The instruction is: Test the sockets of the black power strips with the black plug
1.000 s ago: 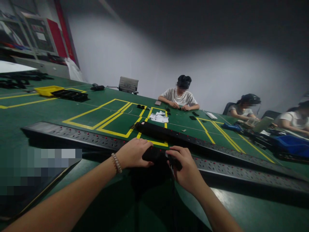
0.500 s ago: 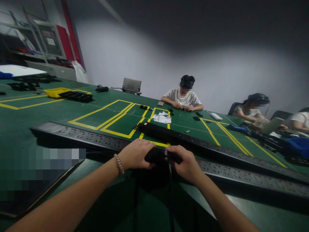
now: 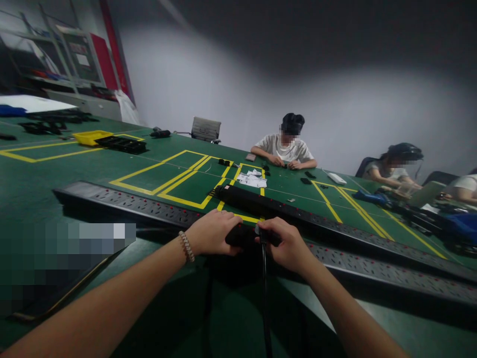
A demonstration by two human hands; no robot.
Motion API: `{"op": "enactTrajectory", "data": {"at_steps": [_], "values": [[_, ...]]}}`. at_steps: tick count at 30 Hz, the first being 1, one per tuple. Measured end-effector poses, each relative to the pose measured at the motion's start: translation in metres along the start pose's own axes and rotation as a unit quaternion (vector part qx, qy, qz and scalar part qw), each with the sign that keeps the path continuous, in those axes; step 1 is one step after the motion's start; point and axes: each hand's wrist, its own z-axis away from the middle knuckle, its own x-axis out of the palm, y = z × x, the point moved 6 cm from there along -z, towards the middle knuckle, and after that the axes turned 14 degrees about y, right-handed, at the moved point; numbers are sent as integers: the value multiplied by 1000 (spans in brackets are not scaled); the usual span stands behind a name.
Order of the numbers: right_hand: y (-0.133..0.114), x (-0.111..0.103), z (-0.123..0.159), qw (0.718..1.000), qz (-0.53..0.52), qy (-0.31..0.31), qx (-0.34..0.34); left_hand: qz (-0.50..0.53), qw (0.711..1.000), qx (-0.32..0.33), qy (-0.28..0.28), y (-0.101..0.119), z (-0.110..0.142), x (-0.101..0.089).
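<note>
A long dark power strip (image 3: 137,205) with rows of sockets and red dots lies across the table in front of me, its middle hidden behind my hands. My left hand (image 3: 213,231) is curled around a dark black block (image 3: 238,234) at that middle; it is too dark to tell whether the block belongs to the strip. Between thumb and fingers, my right hand (image 3: 287,244) pinches a plug (image 3: 257,230) with a round grey end. From it a black cable (image 3: 265,298) hangs toward me. The two hands are close together, a small gap apart.
Just beyond lies a second power strip (image 3: 272,208). White papers (image 3: 253,179) lie inside yellow tape lines on the green table (image 3: 175,171). A yellow tray (image 3: 91,137) and a black tray (image 3: 122,144) stand far left. Co-workers sit at the far side and right.
The view has shifted slightly, so the scene sits a little to the right. Both hands keep their grips at nearly the same place.
</note>
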Motion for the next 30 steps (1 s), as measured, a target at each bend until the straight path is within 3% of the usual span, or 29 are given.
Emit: {"op": "enactTrajectory", "data": {"at_steps": [7, 14, 21, 30], "values": [[7, 3, 4, 999, 34, 8, 19, 3, 1000, 1, 4, 1, 0, -1], [-2, 4, 5, 1000, -3, -4, -11, -10, 1000, 7, 3, 2, -1, -1], [-8, 6, 4, 1000, 23, -7, -16, 6, 1000, -4, 8, 4, 0, -3], [-10, 9, 7, 996, 70, -22, -44, 31, 999, 28, -10, 17, 1, 0]]}}
